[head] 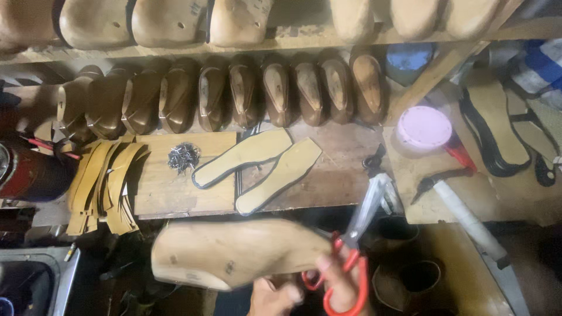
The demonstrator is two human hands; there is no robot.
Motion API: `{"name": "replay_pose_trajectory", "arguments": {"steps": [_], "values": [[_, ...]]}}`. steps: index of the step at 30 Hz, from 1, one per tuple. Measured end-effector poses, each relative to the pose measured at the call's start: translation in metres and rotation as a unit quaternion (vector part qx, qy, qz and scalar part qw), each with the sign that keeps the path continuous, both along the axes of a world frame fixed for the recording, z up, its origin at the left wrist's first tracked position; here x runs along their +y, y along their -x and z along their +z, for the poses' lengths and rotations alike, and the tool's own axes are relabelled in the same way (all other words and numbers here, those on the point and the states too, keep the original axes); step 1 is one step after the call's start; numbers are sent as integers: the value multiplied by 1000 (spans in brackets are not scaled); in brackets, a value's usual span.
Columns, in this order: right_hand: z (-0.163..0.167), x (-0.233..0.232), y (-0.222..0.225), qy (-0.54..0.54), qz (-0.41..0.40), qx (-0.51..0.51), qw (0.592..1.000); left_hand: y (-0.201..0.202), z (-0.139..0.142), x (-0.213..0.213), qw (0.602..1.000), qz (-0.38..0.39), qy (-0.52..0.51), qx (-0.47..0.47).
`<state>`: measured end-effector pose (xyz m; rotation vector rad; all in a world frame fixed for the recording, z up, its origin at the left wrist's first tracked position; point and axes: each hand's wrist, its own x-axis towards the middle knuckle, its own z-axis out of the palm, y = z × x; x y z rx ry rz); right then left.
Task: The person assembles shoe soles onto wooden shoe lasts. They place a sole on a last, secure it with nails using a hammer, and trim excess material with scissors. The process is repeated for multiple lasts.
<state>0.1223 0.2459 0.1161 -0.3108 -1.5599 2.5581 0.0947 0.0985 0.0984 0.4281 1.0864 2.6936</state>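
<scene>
Only the person's two bare hands are showing, cut off by the bottom edge of the frame. The left hand (270, 297) is appearing as little more than knuckles and a few short fingers, with no glove, ring or sleeve showing on it. The right hand (345, 287) is likewise showing uncovered, blurred fingers, and no wrist, watch or cuff is coming into view.

A shoemaker's workshop: rows of wooden lasts (275, 90) line the shelves (293, 42), with insoles (257, 159), leather strips (105, 181) and tacks (183, 157) on the table (175, 193).
</scene>
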Motion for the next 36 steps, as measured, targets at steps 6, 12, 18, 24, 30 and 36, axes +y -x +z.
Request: {"name": "replay_pose_trajectory", "arguments": {"steps": [6, 12, 18, 24, 30, 36], "values": [[10, 14, -11, -432, 195, -180, 862, 4, -29, -20, 968, 78, -62, -228], [28, 15, -10, -580, 250, -184, 753, 4, -29, -44, 957, 143, -10, -251], [27, 20, -7, -606, 205, 6, 769, -11, -46, -46, 971, 82, 4, -223], [22, 32, -17, -569, 286, -84, 766, -26, -81, -65, 982, 58, 51, -174], [16, 37, -27, -540, 254, -16, 802, -40, -116, -94, 970, 63, 208, -112], [23, 35, -27, -529, 274, -85, 799, -43, -139, -107, 951, 54, 295, -73]]}}
